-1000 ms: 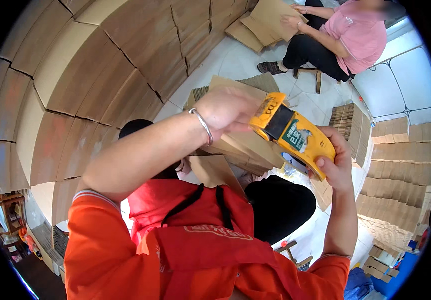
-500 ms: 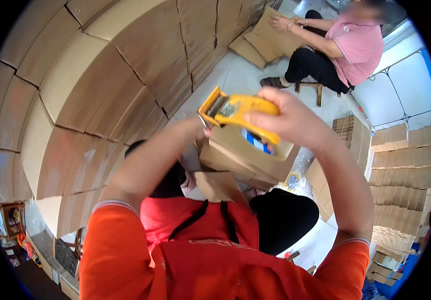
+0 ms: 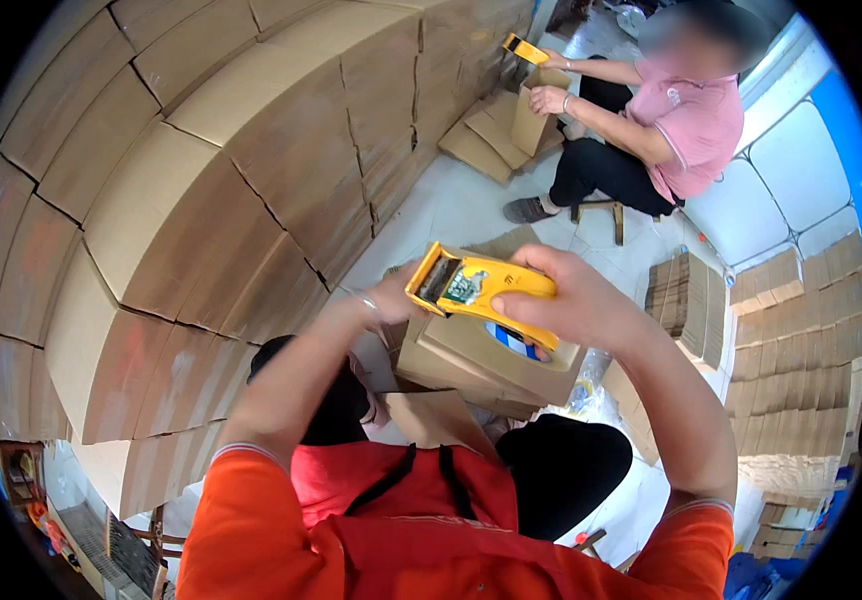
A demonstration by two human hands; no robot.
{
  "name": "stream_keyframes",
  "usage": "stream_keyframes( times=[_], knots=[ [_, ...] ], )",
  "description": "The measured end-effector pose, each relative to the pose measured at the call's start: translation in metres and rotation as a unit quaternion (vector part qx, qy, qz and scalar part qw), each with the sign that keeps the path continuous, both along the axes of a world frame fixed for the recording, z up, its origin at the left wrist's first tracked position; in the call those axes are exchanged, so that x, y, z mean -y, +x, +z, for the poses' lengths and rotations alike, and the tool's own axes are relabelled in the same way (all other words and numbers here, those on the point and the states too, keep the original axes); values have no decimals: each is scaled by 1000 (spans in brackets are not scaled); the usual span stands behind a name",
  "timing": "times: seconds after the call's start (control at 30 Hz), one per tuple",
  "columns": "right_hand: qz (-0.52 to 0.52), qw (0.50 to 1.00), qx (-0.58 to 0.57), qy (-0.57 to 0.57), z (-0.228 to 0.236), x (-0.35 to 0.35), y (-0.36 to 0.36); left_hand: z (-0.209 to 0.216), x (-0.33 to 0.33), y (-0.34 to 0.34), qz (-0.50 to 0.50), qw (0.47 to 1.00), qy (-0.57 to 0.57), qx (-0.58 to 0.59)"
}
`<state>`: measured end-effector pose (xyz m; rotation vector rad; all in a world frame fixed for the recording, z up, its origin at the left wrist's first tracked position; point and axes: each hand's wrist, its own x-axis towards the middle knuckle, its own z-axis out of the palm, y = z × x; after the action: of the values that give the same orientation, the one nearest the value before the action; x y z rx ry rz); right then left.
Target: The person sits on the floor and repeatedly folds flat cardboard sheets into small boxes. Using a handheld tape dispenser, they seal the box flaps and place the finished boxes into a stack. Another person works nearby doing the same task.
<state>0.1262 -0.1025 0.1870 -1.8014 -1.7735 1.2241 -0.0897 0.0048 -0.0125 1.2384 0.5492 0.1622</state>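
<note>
A yellow tape dispenser point(image 3: 481, 292) is gripped in my right hand point(image 3: 571, 300), fingers wrapped round its handle. A roll of tape with a blue and white core point(image 3: 513, 341) shows beneath it. My left hand point(image 3: 393, 297) is at the dispenser's front end, partly behind it; its fingers are hidden. Under both hands is a cardboard box point(image 3: 541, 378), its near side facing me. Closer to my lap lies another piece of open cardboard point(image 3: 436, 418), between my knees.
Stacked cartons point(image 3: 201, 215) form a high wall along my left. At the far right, a co-worker in a pink shirt point(image 3: 696, 125) sits on a stool, holding a small carton point(image 3: 533, 115) and another yellow tape dispenser point(image 3: 525, 48). Bundled flat cardboard point(image 3: 791, 370) stands at right.
My tape dispenser and both hands sit lower in the picture, as the view has shifted. The co-worker now holds up a yellow tape dispenser beside an upright carton.
</note>
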Motion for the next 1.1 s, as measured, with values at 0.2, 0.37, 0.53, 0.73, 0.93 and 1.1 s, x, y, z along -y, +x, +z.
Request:
stream_keyframes(
  times=[0.2, 0.37, 0.53, 0.73, 0.93, 1.1],
  knots=[
    [16, 997, -71, -4, -4, -6, 4, 61, 9, -2, -77, 985, 117, 96],
    [1, 989, -117, -91, 2, 0, 8, 66, 19, -2, -13, 998, 66, 16],
    [-21, 998, -53, -31, 10, 46, 57, 54, 8, 13, -39, 987, 130, 86],
    [-144, 987, -36, -67, -2, 179, 182, 67, 8, 18, -44, 983, 179, 1],
    [-185, 979, -26, -86, -62, 197, 195, 84, 4, 16, -89, 973, 203, -59],
    [-151, 980, -40, -126, -75, 150, 163, 138, 19, 41, -188, 750, 608, -182]
  ],
)
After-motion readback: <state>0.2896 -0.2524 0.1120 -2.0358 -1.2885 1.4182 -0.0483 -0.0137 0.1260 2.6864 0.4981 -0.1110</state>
